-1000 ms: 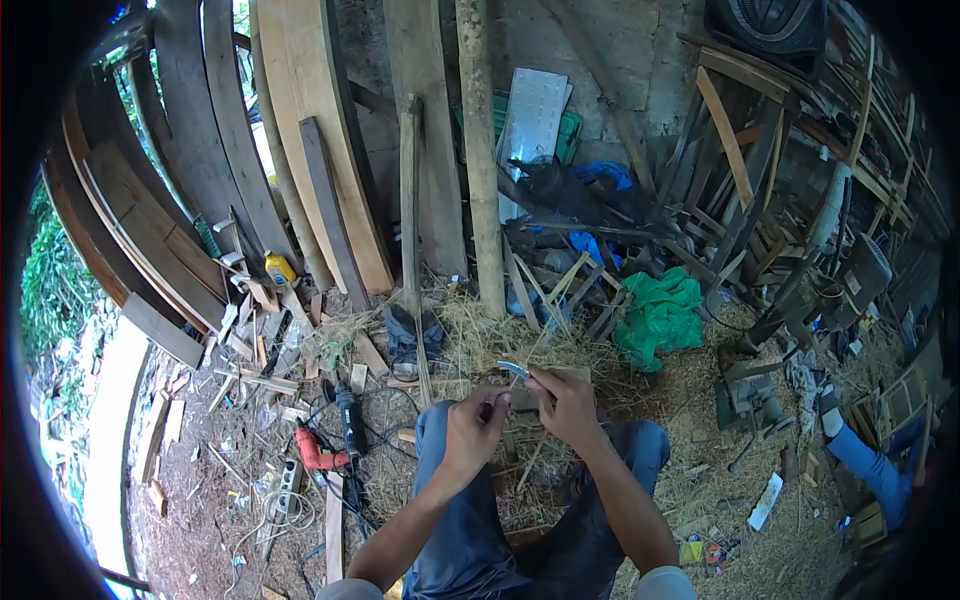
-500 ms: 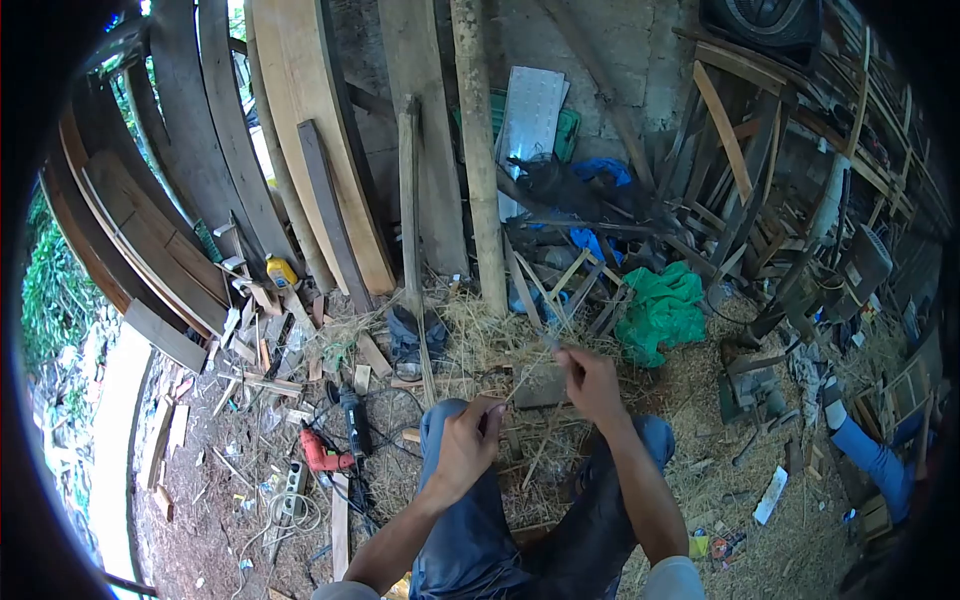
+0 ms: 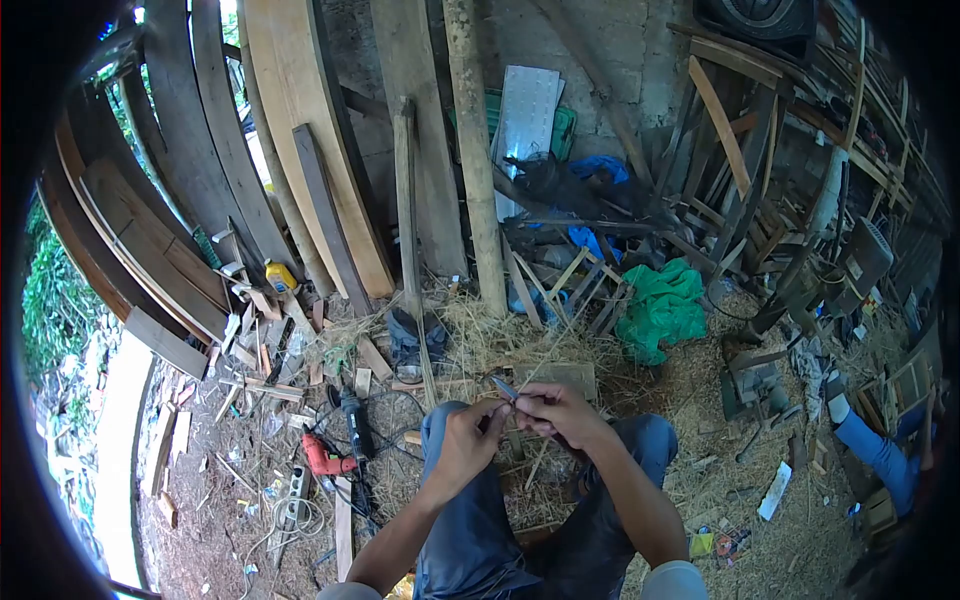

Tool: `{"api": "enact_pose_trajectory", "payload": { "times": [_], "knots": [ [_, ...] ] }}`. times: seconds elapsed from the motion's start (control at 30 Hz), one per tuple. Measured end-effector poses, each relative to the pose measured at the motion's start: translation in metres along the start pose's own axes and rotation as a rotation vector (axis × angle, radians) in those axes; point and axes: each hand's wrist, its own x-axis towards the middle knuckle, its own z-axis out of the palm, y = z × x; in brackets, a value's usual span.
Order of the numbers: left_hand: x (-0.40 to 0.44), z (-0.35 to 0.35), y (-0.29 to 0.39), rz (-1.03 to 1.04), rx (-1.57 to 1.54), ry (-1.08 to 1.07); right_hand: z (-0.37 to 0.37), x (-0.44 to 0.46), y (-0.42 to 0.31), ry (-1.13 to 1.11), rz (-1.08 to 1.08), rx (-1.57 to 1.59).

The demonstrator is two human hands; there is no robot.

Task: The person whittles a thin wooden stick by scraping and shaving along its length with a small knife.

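Small blade point(image 3: 505, 388) is between my two hands, above the straw-covered ground.
My right hand point(image 3: 562, 414) is grasping the blade, and its tip points up and away. My left hand point(image 3: 468, 438) has its fingers pinched together beside it; what they hold, I cannot tell. The red drill point(image 3: 328, 456) lies left of my knees.
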Motion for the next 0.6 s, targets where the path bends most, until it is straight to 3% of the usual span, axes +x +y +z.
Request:
{"api": "enact_pose_trajectory", "payload": {
  "times": [0.17,0.6],
  "knots": [
    [-0.002,-0.003,0.009,0.013,0.022,-0.004,-0.003,-0.002,-0.016,0.127,0.121,-0.062],
    [-0.006,-0.006,0.019,-0.044,0.051,-0.02,-0.012,0.001,-0.008,0.202,0.088,-0.069]
  ]
}}
